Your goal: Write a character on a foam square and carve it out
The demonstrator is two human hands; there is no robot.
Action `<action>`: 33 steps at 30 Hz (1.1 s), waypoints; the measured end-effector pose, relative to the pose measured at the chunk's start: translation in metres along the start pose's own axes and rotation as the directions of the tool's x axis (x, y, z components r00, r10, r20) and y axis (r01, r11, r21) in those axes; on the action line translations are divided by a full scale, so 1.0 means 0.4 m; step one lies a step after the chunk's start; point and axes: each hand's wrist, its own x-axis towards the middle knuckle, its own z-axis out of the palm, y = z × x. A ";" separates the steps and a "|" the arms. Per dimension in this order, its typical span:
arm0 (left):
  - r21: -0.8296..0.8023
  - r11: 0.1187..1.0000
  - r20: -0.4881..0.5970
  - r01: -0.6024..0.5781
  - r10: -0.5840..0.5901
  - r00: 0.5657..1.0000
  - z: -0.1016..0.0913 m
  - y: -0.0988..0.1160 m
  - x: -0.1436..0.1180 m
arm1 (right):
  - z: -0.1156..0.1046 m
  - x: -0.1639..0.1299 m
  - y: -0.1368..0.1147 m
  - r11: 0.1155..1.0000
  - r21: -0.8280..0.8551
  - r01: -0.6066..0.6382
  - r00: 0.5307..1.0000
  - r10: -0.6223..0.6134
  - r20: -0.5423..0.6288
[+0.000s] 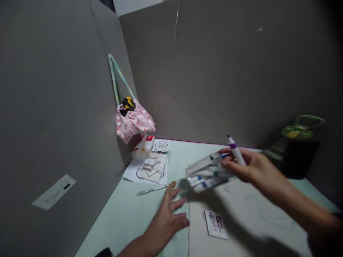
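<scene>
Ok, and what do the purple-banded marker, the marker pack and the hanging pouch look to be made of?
Marker: probably plastic, smooth white barrel with an even surface.
Marker pack: likely clear plastic, as pens show through; blur hides its finish.
Pouch: matte cloth, perhaps cotton, given its gathered folds and printed dots.

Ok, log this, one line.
Right hand: holds marker pack, purple marker | Left hand: open near silver tool | Lettered tile: on board

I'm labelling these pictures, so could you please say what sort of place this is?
Probably a desk cubicle: partitions line the table, a pouch hangs on one, and the right hand holds markers.
</scene>
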 end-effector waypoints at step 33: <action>0.627 0.768 -0.349 -0.126 0.422 0.837 -0.141 0.219 -0.062 | 0.170 -0.232 0.176 0.951 0.127 -0.282 0.887 0.209 0.411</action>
